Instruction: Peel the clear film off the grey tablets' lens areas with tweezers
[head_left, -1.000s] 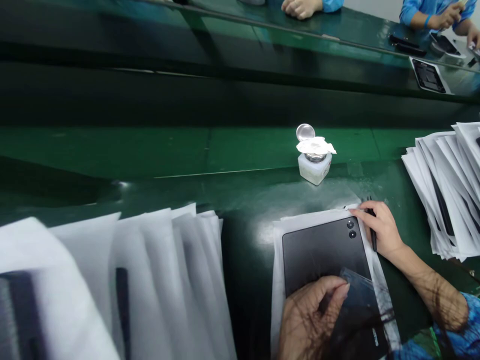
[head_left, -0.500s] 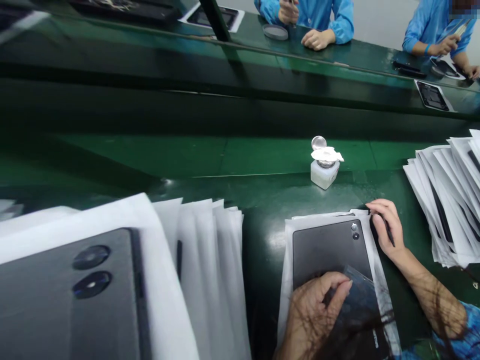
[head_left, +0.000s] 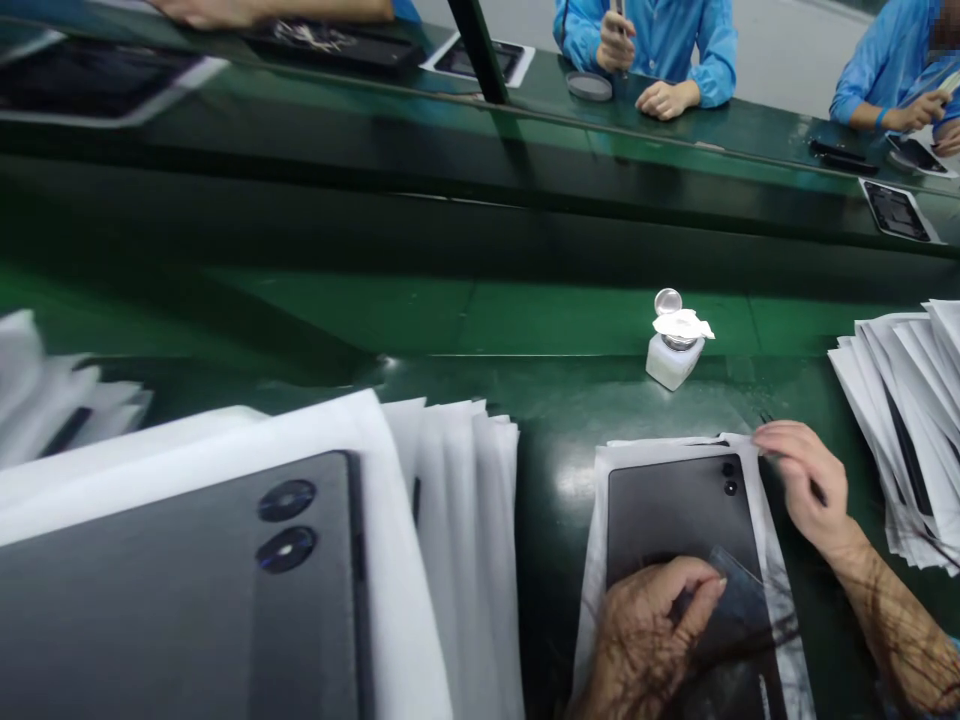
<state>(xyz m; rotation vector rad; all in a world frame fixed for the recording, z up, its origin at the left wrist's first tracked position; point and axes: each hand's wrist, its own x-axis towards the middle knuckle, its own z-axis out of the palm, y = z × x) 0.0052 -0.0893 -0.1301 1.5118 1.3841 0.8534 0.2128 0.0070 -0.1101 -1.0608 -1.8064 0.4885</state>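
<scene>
A dark grey tablet back cover (head_left: 675, 510) with two camera rings lies on white paper sheets (head_left: 592, 600) at the lower right. Over it, my left hand (head_left: 649, 630) pinches the corner of a clear plastic film (head_left: 739, 580) between thumb and forefinger. My right hand (head_left: 810, 485) is at the top right corner of the sheets, its fingers curled around a thin dark tool (head_left: 766, 415) that looks like tweezers. Most of that tool is hidden by the hand.
Another dark tablet cover (head_left: 172, 600) on white paper rises close at lower left, beside upright white sheets (head_left: 472, 540). A white pump bottle (head_left: 673, 355) stands behind my work. More sheets (head_left: 900, 430) lean at right. Co-workers in blue sleeves (head_left: 712, 70) sit across the green bench (head_left: 570, 160).
The view has swung left, so everything sits further right and slightly lower. My right hand has turned a little over the sheets' corner. The left hand keeps its pinch on the film.
</scene>
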